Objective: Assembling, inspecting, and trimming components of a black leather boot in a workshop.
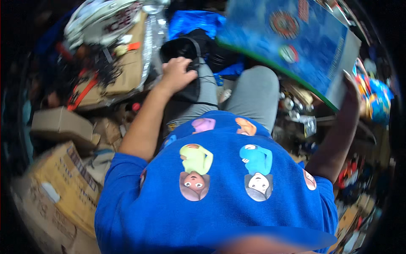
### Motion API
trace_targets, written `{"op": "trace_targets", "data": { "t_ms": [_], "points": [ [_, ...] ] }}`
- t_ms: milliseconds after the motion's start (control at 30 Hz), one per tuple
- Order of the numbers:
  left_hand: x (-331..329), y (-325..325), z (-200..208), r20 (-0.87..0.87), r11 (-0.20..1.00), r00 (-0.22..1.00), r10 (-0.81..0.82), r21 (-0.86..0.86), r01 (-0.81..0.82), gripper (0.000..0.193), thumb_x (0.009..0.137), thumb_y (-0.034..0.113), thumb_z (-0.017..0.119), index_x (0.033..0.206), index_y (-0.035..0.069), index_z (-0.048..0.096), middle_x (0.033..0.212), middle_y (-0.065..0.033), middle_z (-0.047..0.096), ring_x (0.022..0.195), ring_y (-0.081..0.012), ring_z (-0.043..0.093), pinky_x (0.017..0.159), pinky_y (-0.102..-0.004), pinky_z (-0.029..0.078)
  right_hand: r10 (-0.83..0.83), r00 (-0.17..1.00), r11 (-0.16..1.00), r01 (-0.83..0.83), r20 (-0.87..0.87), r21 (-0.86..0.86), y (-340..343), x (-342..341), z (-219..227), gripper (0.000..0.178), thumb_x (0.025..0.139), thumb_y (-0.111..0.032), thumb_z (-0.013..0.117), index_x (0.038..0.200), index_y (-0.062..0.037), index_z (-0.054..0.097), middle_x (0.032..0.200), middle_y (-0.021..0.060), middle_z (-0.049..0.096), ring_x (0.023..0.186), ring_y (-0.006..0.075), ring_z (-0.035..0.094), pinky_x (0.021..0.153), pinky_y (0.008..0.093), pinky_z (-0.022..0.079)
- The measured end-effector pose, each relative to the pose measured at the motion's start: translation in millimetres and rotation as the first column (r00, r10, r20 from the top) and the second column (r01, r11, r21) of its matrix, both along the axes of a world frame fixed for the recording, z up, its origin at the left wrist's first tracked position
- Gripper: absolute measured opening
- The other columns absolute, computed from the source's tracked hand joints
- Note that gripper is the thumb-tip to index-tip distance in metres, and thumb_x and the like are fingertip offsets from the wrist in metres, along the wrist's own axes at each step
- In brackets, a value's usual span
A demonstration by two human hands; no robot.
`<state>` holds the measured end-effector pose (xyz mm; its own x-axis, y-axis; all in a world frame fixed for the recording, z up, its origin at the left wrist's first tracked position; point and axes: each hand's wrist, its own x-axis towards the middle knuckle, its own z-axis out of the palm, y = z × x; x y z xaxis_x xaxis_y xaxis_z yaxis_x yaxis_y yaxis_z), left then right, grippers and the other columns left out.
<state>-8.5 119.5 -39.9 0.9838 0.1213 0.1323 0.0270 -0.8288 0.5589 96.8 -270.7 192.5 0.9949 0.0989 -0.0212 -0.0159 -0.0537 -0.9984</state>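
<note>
My left hand (179, 75) is closed over a black bag-like item (182, 47), fingers curled at its dark upper part. A thin black cord from it runs across my left thigh, and its exact kind is unclear. At the upper right, my right hand (352, 89) grips the light right-hand side of a large flat blue box (258, 36). Green trims the box's near edge, and round emblems mark its face. It is tilted above and beyond my right knee. Blur and the box's side hide part of my right fingers.
Cardboard boxes (61, 125) and a yellow carton (65, 182) crowd the left. Beyond them lie tangled black and orange items (84, 84) and a silvery plastic bag (101, 23). A blue bag (196, 21) sits ahead; a colourful package (375, 99) and loose small items are at right.
</note>
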Motion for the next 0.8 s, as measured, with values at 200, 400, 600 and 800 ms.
{"op": "trace_targets", "data": {
  "t_ms": [200, 400, 600, 800],
  "points": [
    [-14.8, -0.1, 5.3, -0.034, 0.999, 0.999, 0.02, -0.039, -0.022, 0.049, 0.07, 0.039, 0.055, 0.105, 0.006, 0.059, 0.107, -0.0123, 0.056, 0.104, -0.03, 0.05, 0.088, -0.0441, 0.036, 0.822, 0.568, 0.41, -0.643, 0.044, 0.647, 192.1, 63.5, -95.5, 0.027, 0.09, -0.013, 0.049, 0.111, 0.0026, 0.052, 0.111, 0.0124, 0.058, 0.101, 0.0217, 0.058, 0.091, 0.0361, 0.043],
    [-19.9, 2.1, 24.0, -0.142, 0.997, 0.99, 0.007, -0.08, -0.018, 0.05, 0.072, 0.038, 0.054, 0.109, 0.004, 0.058, 0.111, -0.0115, 0.054, 0.108, -0.0278, 0.047, 0.09, -0.0431, 0.033, 0.898, 0.436, 0.358, -0.649, -0.058, 0.671, 305.6, 19.0, -102.9, 0.04, 0.09, -0.016, 0.051, 0.124, 0.0028, 0.041, 0.121, 0.0135, 0.052, 0.115, 0.0245, 0.05, 0.101, 0.0406, 0.035],
    [-16.3, 7.3, 20.7, -0.127, 0.99, 0.99, 0.056, -0.12, -0.072, 0.046, 0.069, 0.035, 0.054, 0.103, 0.004, 0.06, 0.108, -0.0104, 0.055, 0.105, -0.0261, 0.049, 0.089, -0.042, 0.034, 0.977, 0.208, 0.191, -0.785, -0.039, 0.589, 375.9, -6.8, -107.7, 0.036, 0.091, -0.014, 0.049, 0.121, 0.0036, 0.044, 0.118, 0.0134, 0.054, 0.11, 0.0232, 0.053, 0.101, 0.04, 0.036],
    [-20.8, 5.5, 21.4, -0.108, 0.994, 0.994, 0.015, -0.11, -0.026, 0.046, 0.07, 0.035, 0.058, 0.105, 0.005, 0.06, 0.105, -0.0102, 0.056, 0.104, -0.0269, 0.049, 0.09, -0.0417, 0.034, 0.985, 0.16, 0.169, -0.783, -0.068, 0.598, 417.3, -24.1, -103.9, 0.035, 0.092, -0.017, 0.049, 0.121, 0.0021, 0.045, 0.118, 0.0131, 0.055, 0.11, 0.0228, 0.053, 0.098, 0.0389, 0.039]
  ]
}}
